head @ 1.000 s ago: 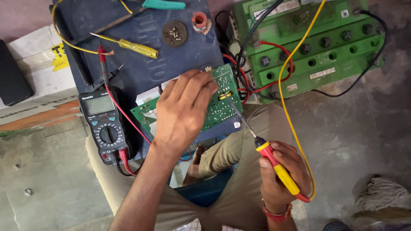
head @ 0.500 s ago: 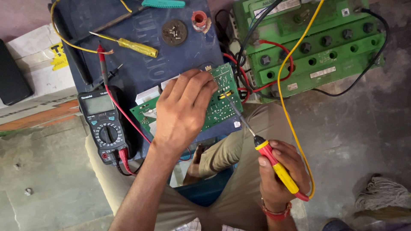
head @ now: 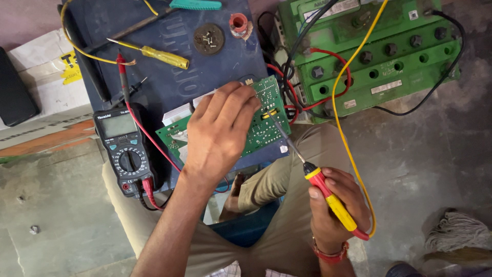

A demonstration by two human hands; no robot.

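Left hand: yours, pressed flat on green circuit board.
Right hand: clenched round red-yellow soldering iron.
Change: none; both holds unchanged.

We see our left hand covering the green printed circuit board; red and black wires crowd its right edge. The black digital multimeter blocks the left. Bare grey concrete floor lies open on the right, past the hanging yellow cable.

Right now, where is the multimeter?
The black multimeter lies at the left of the head view, left of the left hand and the green circuit board.
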